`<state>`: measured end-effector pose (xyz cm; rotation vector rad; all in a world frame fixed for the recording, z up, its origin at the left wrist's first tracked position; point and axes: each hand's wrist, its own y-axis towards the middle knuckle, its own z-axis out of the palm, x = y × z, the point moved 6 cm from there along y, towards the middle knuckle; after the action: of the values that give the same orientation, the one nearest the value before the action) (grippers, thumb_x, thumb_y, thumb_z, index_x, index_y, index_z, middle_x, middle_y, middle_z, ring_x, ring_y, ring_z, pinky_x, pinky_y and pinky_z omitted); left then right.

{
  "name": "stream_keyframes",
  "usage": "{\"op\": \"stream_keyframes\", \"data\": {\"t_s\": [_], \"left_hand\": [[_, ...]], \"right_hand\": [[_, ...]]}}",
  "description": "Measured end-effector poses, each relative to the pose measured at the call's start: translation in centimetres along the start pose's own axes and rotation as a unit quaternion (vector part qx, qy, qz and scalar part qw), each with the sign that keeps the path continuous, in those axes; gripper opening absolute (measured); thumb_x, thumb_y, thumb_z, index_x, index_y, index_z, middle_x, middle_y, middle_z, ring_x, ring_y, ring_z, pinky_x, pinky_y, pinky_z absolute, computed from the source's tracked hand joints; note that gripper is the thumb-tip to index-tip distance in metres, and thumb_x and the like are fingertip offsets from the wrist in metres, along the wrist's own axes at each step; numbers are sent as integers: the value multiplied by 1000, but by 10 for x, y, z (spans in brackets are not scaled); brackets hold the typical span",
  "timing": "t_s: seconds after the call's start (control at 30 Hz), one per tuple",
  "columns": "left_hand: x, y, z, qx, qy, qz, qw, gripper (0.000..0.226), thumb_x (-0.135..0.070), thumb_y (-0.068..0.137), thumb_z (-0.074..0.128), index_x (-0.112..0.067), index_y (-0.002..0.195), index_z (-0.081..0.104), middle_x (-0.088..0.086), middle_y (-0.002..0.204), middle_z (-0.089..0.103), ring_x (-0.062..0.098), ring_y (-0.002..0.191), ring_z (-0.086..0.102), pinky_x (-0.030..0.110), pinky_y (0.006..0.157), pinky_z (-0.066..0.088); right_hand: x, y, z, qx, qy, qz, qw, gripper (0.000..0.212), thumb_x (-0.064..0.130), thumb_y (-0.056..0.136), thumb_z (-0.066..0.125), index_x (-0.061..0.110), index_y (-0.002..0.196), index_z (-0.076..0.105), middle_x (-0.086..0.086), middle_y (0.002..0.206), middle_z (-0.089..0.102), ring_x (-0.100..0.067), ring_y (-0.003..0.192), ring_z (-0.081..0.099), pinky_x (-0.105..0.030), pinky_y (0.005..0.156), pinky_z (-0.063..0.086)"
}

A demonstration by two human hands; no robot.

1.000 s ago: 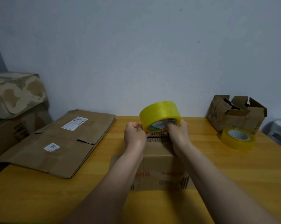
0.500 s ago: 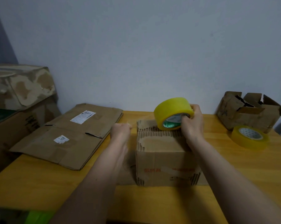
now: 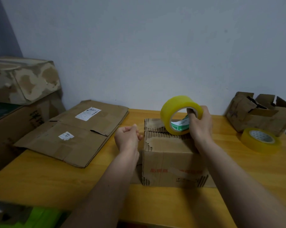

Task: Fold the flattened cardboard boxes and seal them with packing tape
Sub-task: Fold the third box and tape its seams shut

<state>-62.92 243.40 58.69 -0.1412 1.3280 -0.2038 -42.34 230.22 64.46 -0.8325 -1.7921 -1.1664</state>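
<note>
**Tape roll poised over the box seam, left hand drawn off to the side**

On the yellow wooden surface (image 3: 40, 181) the left hand (image 3: 128, 137) hovers just left of the small folded brown cardboard box (image 3: 170, 160), its fingers curled in; whether they pinch a clear tape end, I cannot tell. The right hand (image 3: 199, 122) is nearer the work: its fingers hook through the core of the yellow packing tape roll (image 3: 176, 112), standing on edge atop the box, over the flap seam running left to right.

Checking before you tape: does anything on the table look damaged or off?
Yes. The box under the tape roll has torn flaps, with the corrugation showing along the top seam. The far-right box is crumpled and open.
</note>
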Motion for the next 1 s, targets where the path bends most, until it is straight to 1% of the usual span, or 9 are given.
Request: {"op": "stream_keyframes", "data": {"t_s": [0.2,0.33,0.53,0.6,0.67,0.7,0.77,0.83,1.0], "left_hand": [[16,5,-2,4,36,-6,999,14,-13,92,64,-1,99,62,3,72,60,9,52,54,19,50,48],[23,1,-3,21,134,26,990,13,-23,90,66,-12,86,60,8,90,69,20,72,64,29,55,47],[16,7,-4,100,437,80,890,18,-42,91,62,-25,94,60,0,113,46,15,89,47,24,62,34],[8,3,-2,110,369,144,912,8,-24,93,63,-23,101,61,0,120,52,11,96,53,16,63,39],[-1,-11,5,162,231,193,940,20,-17,98,53,-21,116,61,3,129,59,11,111,57,24,85,50],[-3,-20,12,213,199,200,936,31,-26,100,49,-21,130,55,2,139,53,11,123,50,29,100,44],[1,-38,30,339,271,191,880,74,-62,91,44,-25,152,25,-7,159,21,8,141,23,35,112,26],[8,-46,37,396,397,197,804,114,-81,69,53,-27,155,1,-17,160,-11,2,142,2,38,115,17],[3,-45,37,351,591,238,686,139,-91,53,56,-20,155,-8,-11,158,-24,14,149,3,40,115,23]], "right_hand": [[-2,0,1,11,-26,-12,1000,12,23,91,58,27,97,48,14,75,51,-2,69,48,-25,56,35],[-1,0,4,31,-41,-30,998,18,18,91,58,27,100,45,14,76,51,-2,69,50,-27,55,37],[-6,2,1,54,-46,-30,997,27,14,88,62,28,102,46,16,80,51,-6,72,51,-30,61,42],[-5,1,2,57,-42,-33,997,29,11,86,63,28,102,46,16,80,51,-5,72,51,-26,58,40],[-5,0,3,61,-43,-31,997,31,11,84,64,28,102,47,17,81,51,-4,73,51,-22,57,38],[-5,0,3,62,-42,-27,997,31,11,84,65,28,103,47,16,82,52,-6,74,51,-23,57,38],[-8,0,2,65,-42,-15,997,31,11,82,66,27,102,48,12,84,53,-13,79,53,-27,62,41],[-8,0,2,66,-51,-2,997,28,13,83,67,24,102,49,8,85,53,-17,84,54,-30,68,42],[1,-2,4,101,-54,-6,993,16,13,91,57,18,103,46,1,90,53,-21,87,52,-31,72,40]]}}
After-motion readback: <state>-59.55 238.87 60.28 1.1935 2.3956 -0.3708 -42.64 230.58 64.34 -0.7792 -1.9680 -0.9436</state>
